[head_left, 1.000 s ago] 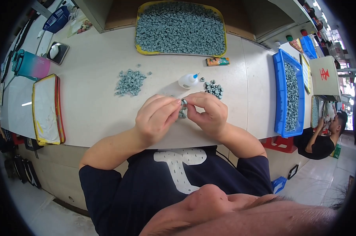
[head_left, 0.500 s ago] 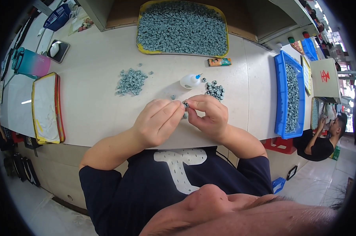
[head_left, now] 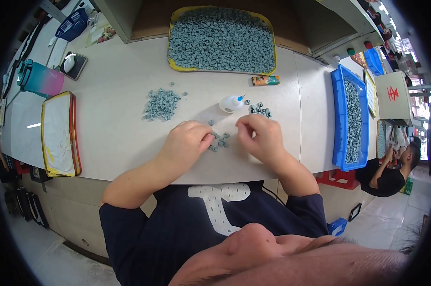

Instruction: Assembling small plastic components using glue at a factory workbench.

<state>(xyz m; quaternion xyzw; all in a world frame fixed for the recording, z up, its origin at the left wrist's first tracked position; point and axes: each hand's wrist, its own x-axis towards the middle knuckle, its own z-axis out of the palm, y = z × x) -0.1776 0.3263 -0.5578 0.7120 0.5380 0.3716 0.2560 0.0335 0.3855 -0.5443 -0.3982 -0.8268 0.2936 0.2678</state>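
Observation:
My left hand (head_left: 188, 142) is closed beside a few loose grey-green pieces (head_left: 222, 139) near the table's front. Its fingertips meet over the left edge of these pieces, and whatever they hold is hidden. Right of the pieces, my right hand (head_left: 263, 138) is pinched, thumb against finger; I cannot make out anything between them. Just beyond it lies a small group of pieces with shiny dark balls (head_left: 260, 110). A white squeeze bottle with a blue tip (head_left: 230, 104) stands left of that group. Farther left is a heap of grey-green pieces (head_left: 161, 104).
At the back, a yellow-rimmed tray (head_left: 173, 65) is full of grey-green pieces. A small orange-green box (head_left: 265, 80) lies before it. A blue bin (head_left: 340, 119) stands at right, stacked trays (head_left: 74, 133) and a tumbler (head_left: 40, 78) at left. Another person (head_left: 384, 176) sits far right.
My hands were together at a small piece and have now parted, the right one moving right. The loose pieces between them show more fully. The view has shifted slightly.

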